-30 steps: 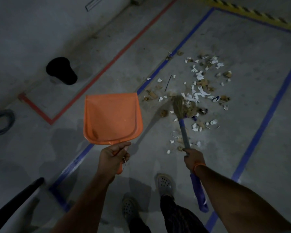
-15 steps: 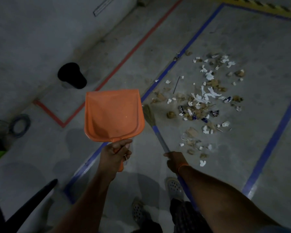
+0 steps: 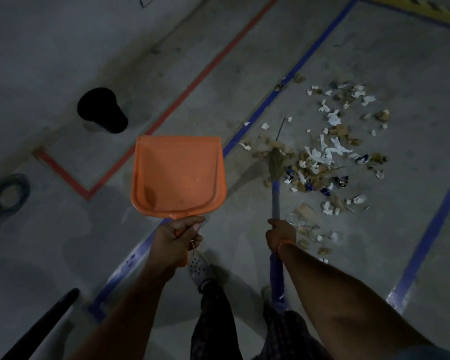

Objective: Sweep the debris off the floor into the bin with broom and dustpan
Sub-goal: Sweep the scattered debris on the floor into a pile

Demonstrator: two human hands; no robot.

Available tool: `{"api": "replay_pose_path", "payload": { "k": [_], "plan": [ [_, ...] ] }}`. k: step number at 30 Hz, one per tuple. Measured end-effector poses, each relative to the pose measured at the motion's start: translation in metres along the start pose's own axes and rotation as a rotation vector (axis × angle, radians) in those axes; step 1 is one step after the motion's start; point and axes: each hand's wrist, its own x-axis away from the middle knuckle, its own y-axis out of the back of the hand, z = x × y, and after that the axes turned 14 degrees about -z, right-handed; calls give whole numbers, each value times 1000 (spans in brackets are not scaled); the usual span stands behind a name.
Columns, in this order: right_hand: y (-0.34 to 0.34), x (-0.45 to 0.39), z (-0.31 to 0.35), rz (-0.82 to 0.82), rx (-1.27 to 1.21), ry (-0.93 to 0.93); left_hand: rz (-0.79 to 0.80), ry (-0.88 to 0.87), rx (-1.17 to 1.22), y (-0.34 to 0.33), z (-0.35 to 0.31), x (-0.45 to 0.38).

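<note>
Nearest, below the hands, two shoes (image 3: pixel 199 268) and dark trouser legs stand on the floor (image 3: pixel 244 255), the left foot just behind the left hand.

The left hand (image 3: pixel 176 239) curls round the orange handle of the dustpan (image 3: pixel 178 175), thumb on top. The pan is held up in the air straight ahead of that hand, its open edge pointing away; a dark smear sits in its near left corner.

The right hand (image 3: pixel 281 233), an orange band on its wrist, grips the broom (image 3: pixel 275 198) partway along its stick. The blue end of the stick runs back past the forearm; the straw head, blurred, lies ahead of the hand at the near left edge of the debris (image 3: pixel 322 157).

The debris, white paper scraps, brown lumps and some blue bits, is scattered over the floor ahead and to the right of the right hand, with a few pieces just beside that hand. It lies between two blue lines (image 3: pixel 276 94).

Farther off, ahead and left of the left hand, beyond a red line (image 3: pixel 192 84), stands the black bin (image 3: pixel 102 110), well apart from the debris. A coiled cable (image 3: pixel 9 193) lies far to the left.
</note>
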Motion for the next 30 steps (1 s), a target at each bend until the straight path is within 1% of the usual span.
{"api": "replay_pose_path", "payload": {
  "k": [2, 5, 8, 11, 14, 18, 21, 23, 26, 30],
  "plan": [
    [-7, 2, 19, -47, 3, 4, 39, -10, -14, 5, -10, -26],
    [-30, 6, 55, -76, -7, 4, 97, -11, -24, 22, -23, -69],
    [-59, 5, 102, -40, 1, 42, 143, -24, -45, 46, -35, -112],
    [-90, -5, 151, 31, -4, 55, 146, -37, -59, 73, -46, -150],
    [-120, -23, 188, 61, -105, -58, 128, -43, -86, 99, -52, -188],
    [-138, -40, 224, -44, -208, -259, 138, -30, -99, 125, -58, -228],
    [-138, -44, 248, -132, -220, -305, 140, -2, -74, 134, -66, -252],
    [-139, -46, 264, -170, -215, -293, 155, 5, -86, 134, -70, -270],
    [-144, -56, 291, -214, -189, -220, 183, 12, -81, 128, -85, -297],
    [-154, -87, 333, -185, -201, -170, 240, -29, -110, 116, -112, -347]
  ]
}}
